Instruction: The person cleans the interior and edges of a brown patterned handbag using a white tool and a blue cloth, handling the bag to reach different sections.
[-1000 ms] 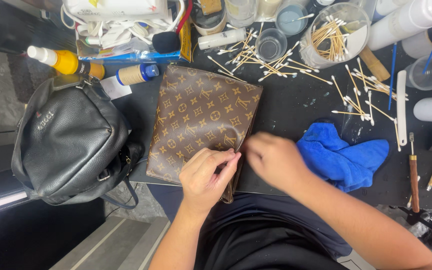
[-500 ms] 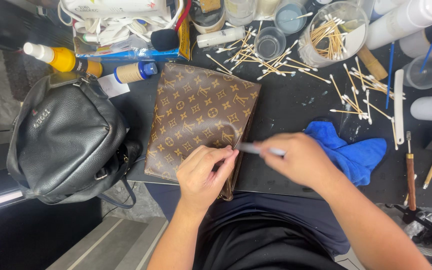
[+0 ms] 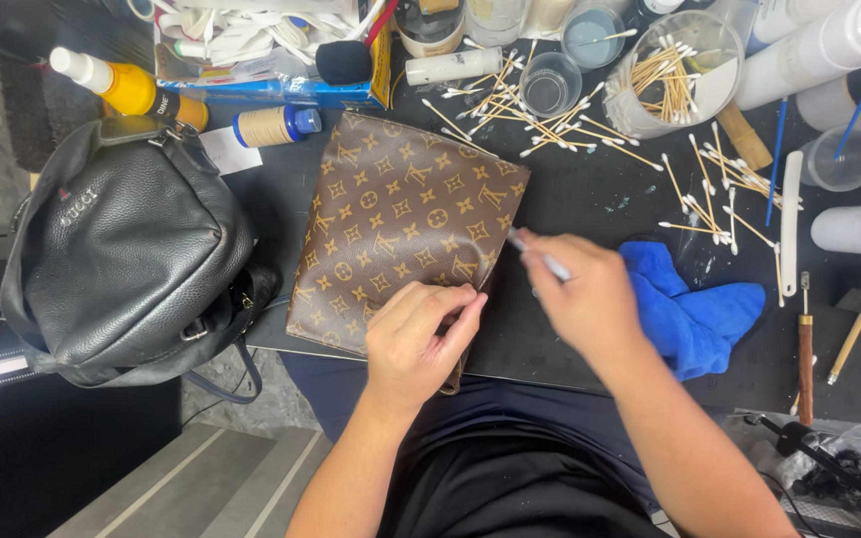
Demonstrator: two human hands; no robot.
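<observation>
Hands sit nearest the camera: the left hand (image 3: 419, 339) lies curled, fingers together, pressing down the near edge of a flat brown patterned leather pouch (image 3: 406, 224) on the dark worktable (image 3: 600, 199). The right hand (image 3: 590, 294) pinches a thin white swab stick (image 3: 540, 257), whose tip meets the pouch's right edge. Just beside that hand lies a crumpled blue cloth (image 3: 695, 309). To the left, touching the pouch's corner, slumps a black pebbled leather backpack (image 3: 127, 259).

A slip looks possible: with the pouch overhanging the table's near edge, hard pressure could tip it toward the lap, and a wet swab could smear the leather.

Farther off, loose cotton swabs (image 3: 510, 105) are scattered over the table. A clear plastic cup (image 3: 675, 70) holds a bundle of swabs; a small clear glass (image 3: 550, 85) looks empty.
</observation>
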